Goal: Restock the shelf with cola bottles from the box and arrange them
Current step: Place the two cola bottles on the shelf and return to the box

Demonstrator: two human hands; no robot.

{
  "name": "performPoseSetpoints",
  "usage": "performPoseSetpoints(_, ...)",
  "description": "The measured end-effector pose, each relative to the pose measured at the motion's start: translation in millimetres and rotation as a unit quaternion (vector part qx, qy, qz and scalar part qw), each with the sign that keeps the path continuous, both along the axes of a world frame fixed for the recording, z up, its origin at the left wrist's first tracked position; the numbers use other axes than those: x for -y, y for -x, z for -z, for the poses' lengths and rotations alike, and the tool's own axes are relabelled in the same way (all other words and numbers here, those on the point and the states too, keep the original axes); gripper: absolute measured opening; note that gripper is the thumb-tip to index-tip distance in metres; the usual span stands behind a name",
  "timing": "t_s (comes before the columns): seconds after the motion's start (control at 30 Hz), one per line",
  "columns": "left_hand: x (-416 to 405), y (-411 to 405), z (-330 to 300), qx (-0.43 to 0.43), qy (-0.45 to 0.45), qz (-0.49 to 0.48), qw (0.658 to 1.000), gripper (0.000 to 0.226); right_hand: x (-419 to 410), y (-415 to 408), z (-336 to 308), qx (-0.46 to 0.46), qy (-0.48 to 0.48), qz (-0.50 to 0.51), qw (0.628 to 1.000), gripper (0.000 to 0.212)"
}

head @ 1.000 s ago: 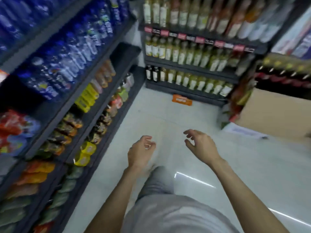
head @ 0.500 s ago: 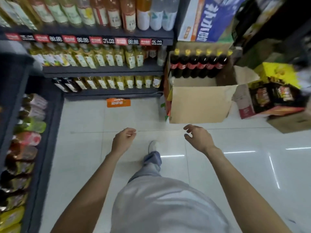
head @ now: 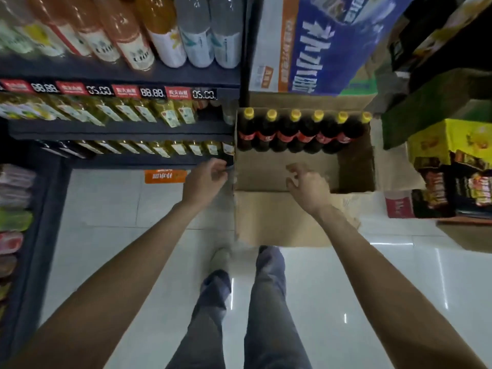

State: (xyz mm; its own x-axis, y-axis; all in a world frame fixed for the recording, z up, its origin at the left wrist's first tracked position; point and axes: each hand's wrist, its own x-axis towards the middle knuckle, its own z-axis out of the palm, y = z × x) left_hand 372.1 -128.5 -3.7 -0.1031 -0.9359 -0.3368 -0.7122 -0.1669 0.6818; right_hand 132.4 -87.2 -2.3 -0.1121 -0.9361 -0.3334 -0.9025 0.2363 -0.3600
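Observation:
An open cardboard box [head: 279, 222] stands on the floor ahead of my feet. Along its far wall stands a row of several dark cola bottles [head: 298, 131] with yellow caps and red labels; the near part of the box shows bare cardboard. My right hand [head: 308, 187] hovers over the box's near edge, fingers loosely curled, holding nothing. My left hand [head: 206, 182] hangs just left of the box's left wall, fingers relaxed and empty. Neither hand touches a bottle.
Dark shelves [head: 119, 127] on the left carry yellow-green and orange drink bottles above price tags. A blue and white carton [head: 319, 43] sits behind the box. Snack cartons [head: 452, 182] crowd the right. An orange floor sticker [head: 165, 176] lies under the shelf. The tiled floor is glossy.
I have turned right and walked up to the box. Both hands have moved forward, the right one now over the box's near edge, the left beside its left wall.

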Motion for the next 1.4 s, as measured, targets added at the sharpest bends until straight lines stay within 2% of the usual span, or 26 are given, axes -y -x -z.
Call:
performPoseSetpoints(0.13,57,44,35,-0.011,-0.019,-0.091,0.996,0.030,70,19,38,0.069,0.071,-0.009,0.995,0.047)
performPoseSetpoints(0.23,91,69,61,0.000,0.010,-0.095,0.995,0.036,111,21,65,0.086,0.111,-0.006,0.990,0.054)
performPoseSetpoints(0.5,142,95,119,0.111,0.081,-0.038,0.990,0.057,154,11,115,0.111,0.049,-0.013,0.993,0.073)
performPoseSetpoints(0.63,148,95,130,0.141,0.118,-0.011,0.983,0.070,162,2,120,0.057,0.024,-0.001,0.998,0.080)
performPoseSetpoints(0.73,149,92,136,0.158,0.138,0.011,0.978,0.075,159,1,127,0.022,0.036,-0.023,0.999,0.076)
performPoseSetpoints(0.83,149,92,144,0.205,0.160,0.023,0.965,0.082,160,4,130,0.042,0.067,-0.028,0.996,0.072)
performPoseSetpoints(0.97,147,96,142,0.233,0.222,0.010,0.947,0.074,157,11,121,0.084,0.118,-0.021,0.989,0.063)
performPoseSetpoints(1.13,126,102,117,0.123,0.244,-0.059,0.960,0.063,123,9,85,0.150,0.196,0.029,0.969,0.066)
performPoseSetpoints(1.23,99,96,81,-0.008,0.234,-0.121,0.965,0.064,103,15,49,0.183,0.196,0.041,0.963,0.065)
performPoseSetpoints(1.3,72,88,46,-0.093,0.219,-0.165,0.957,0.070,89,18,21,0.227,0.206,0.034,0.951,0.066)
performPoseSetpoints(1.4,25,74,-13,-0.168,0.216,-0.240,0.931,0.074,73,13,-24,0.315,0.202,0.014,0.927,0.069)
